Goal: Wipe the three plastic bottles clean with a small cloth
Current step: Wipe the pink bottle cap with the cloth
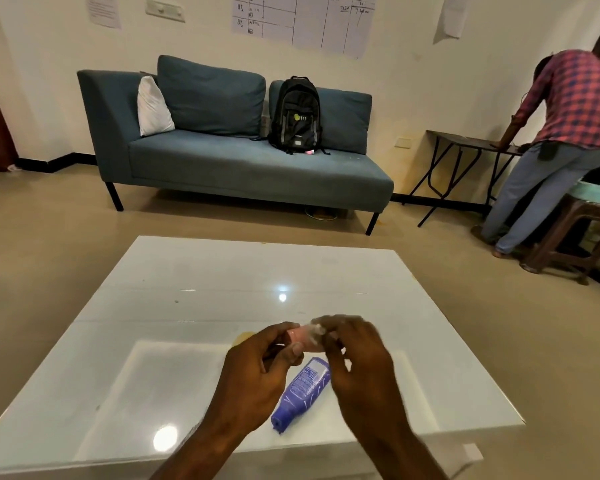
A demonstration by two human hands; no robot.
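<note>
Two bottles show: I have the small pink bottle [303, 339] pinched between thumb and fingers of my left hand [257, 379], lifted off the glossy white table [187, 289], while my right hand [355, 362], blurred, presses a pale cloth [317, 329] around its far end. Smooth, stiff plastic, I judge light and slippery, best held mid-body. Just below the grip lies a soft blue tube [302, 393].

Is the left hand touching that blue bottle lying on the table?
Cannot tell. In the head view the left hand overlaps the blue bottle lying on the white table, but it grips a pink bottle higher up, so it may simply be in front.
</note>
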